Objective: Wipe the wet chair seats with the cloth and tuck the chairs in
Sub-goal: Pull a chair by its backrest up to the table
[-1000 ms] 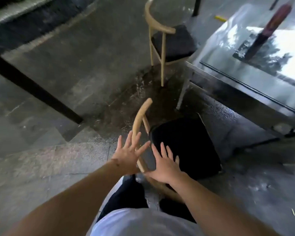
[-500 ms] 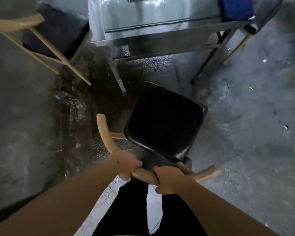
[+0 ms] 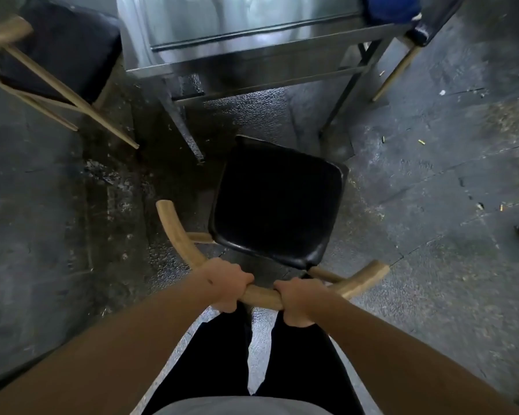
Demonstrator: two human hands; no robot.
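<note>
Tucking step: left hand [image 3: 226, 283] and right hand [image 3: 297, 301] clamped on chair backrest [image 3: 261, 293]; next, pushing far, seat [image 3: 277, 202] under table [image 3: 252, 59].

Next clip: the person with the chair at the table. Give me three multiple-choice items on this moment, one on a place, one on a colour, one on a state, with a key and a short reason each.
1. Where do both hands grip the near chair?
A. its seat
B. its curved wooden backrest
C. its front legs

2. What colour is that chair's seat?
A. black
B. red
C. white

3. How does the chair stand to the table?
A. tucked fully under
B. lying on its side
C. seat still out in front of the table

Key:
1 B: the left hand and right hand curl round the backrest.
2 A: the seat is glossy black.
3 C: the whole seat shows in front of the table.
</note>
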